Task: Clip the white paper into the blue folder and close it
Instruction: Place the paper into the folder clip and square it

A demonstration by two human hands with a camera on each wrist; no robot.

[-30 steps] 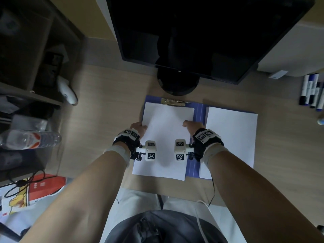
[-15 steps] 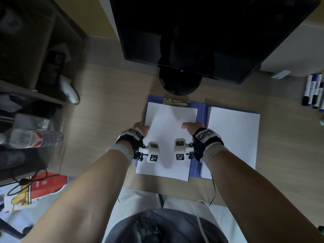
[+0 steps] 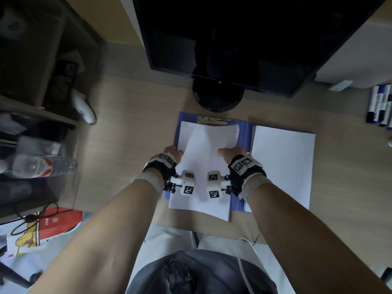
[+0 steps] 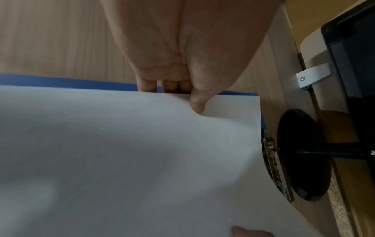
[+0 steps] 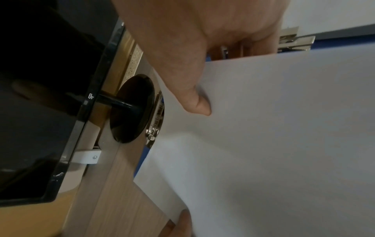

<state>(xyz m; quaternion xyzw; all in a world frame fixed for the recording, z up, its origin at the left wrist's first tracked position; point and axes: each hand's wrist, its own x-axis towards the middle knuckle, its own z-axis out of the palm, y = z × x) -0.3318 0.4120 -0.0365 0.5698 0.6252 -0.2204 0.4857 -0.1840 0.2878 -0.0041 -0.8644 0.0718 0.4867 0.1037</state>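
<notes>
Two hands grip one white paper sheet point(image 3: 206, 164): my left hand point(image 3: 169, 159) pinches its nine o'clock edge, thumb on top, my right hand point(image 3: 232, 155) its three o'clock edge likewise. The sheet bows over one open blue folder point(image 3: 246, 132) on the wooden worktop point(image 3: 135, 128), its twelve o'clock edge near one metal clip point(image 3: 212, 120). I count one more white sheet point(image 3: 282, 166) at three o'clock.

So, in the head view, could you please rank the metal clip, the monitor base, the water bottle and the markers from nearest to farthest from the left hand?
From the left hand:
1. Metal clip, just ahead at the folder's top edge.
2. Monitor base, ahead, beyond the clip.
3. Water bottle, far left, lying on its side.
4. Markers, far right, at the desk's edge.
</notes>
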